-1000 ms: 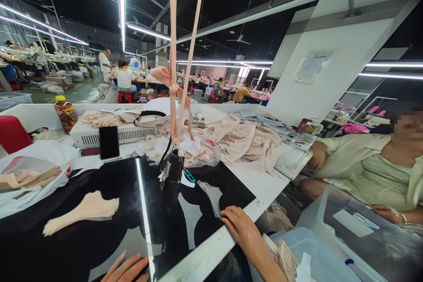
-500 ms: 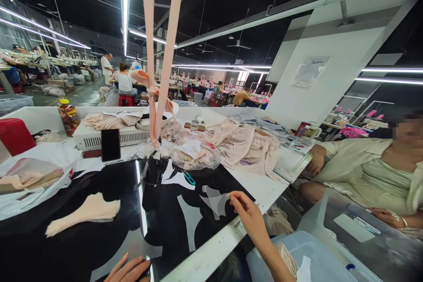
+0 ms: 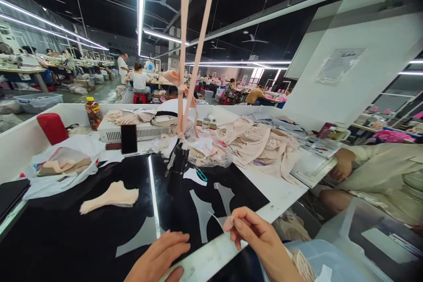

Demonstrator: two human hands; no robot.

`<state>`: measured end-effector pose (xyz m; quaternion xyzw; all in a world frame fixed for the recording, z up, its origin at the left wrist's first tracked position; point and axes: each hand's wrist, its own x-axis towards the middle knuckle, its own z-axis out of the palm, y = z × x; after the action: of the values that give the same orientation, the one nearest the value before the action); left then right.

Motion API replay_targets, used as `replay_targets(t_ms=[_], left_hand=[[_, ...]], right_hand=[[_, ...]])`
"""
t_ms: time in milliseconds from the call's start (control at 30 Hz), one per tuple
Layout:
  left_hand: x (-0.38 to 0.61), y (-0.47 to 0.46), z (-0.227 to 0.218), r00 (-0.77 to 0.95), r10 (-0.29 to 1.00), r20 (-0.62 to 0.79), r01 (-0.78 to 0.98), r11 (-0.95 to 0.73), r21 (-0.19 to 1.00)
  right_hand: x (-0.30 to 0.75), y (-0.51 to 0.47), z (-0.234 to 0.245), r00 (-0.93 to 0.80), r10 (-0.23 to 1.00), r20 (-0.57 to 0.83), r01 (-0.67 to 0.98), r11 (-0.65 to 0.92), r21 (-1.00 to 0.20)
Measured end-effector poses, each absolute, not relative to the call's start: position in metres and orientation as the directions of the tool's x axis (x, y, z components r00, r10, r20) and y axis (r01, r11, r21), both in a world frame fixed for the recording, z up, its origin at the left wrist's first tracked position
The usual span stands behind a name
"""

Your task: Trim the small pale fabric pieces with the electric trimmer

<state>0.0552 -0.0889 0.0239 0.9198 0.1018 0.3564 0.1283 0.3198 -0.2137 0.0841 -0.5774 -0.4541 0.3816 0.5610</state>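
Pinched in the fingertips of my right hand (image 3: 256, 231) is a thin translucent cut piece (image 3: 216, 219), held over the near edge of the black worktop (image 3: 89, 238). My left hand (image 3: 161, 253), fingers stretched and thumb apart, hovers at the front edge, holding nothing visible. Just beyond it lies a curved translucent piece (image 3: 139, 237). Two more translucent pieces, one in the middle (image 3: 201, 211) and one farther right (image 3: 226, 198), rest on the black surface. A stack of peach fabric pieces (image 3: 110, 198) lies to the left.
Peach strips (image 3: 183, 53) hang down to a dark tool (image 3: 179, 158). Behind are a teal tool (image 3: 201, 175), a phone (image 3: 128, 139), a fabric pile (image 3: 261, 141) and a plastic bag (image 3: 62, 165). A seated person (image 3: 386, 172) and clear bins (image 3: 373, 233) are at right.
My right hand has lifted a translucent piece off the worktop and drawn it nearer. My left hand has come further into view, towards the right hand. The camera view has shifted left.
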Motion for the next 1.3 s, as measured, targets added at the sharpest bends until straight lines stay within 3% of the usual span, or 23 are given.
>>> replay_targets(t_ms=[167,300,467,633,733,833,967,1300], left_hand=[[0.087,-0.106,0.05,0.754,0.514,0.409,-0.008,-0.615,0.788],[0.102,-0.112,0.053,0.83,0.526,0.184,-0.066,-0.234,0.97],[0.102,-0.111,0.037,0.818,0.57,0.078,-0.099,0.006,0.995],[0.099,-0.112,0.029,0.806,0.592,0.021,-0.06,0.047,0.997],[0.099,-0.113,0.025,0.796,0.605,0.024,-0.016,-0.019,1.0],[0.098,-0.113,0.024,0.797,0.604,0.028,0.013,-0.064,0.998],[0.094,-0.111,0.034,0.79,0.613,-0.018,0.043,-0.025,0.999],[0.078,-0.107,0.033,0.781,0.598,-0.179,0.07,0.2,0.977]], right_hand=[[0.295,-0.214,0.083,0.121,0.993,-0.014,0.031,-0.018,-0.999],[0.286,-0.213,0.074,0.079,0.996,-0.048,-0.055,-0.044,-0.998],[0.281,-0.212,0.042,0.04,0.997,-0.059,-0.26,-0.046,-0.965],[0.277,-0.213,0.019,0.041,0.996,-0.084,-0.402,-0.06,-0.914],[0.277,-0.214,0.015,0.068,0.995,-0.076,-0.347,-0.048,-0.937],[0.278,-0.214,0.02,0.145,0.984,-0.102,-0.186,-0.074,-0.98],[0.284,-0.215,0.035,0.223,0.968,-0.115,-0.041,-0.108,-0.993],[0.285,-0.224,0.05,0.381,0.916,-0.124,-0.055,-0.111,-0.992]])
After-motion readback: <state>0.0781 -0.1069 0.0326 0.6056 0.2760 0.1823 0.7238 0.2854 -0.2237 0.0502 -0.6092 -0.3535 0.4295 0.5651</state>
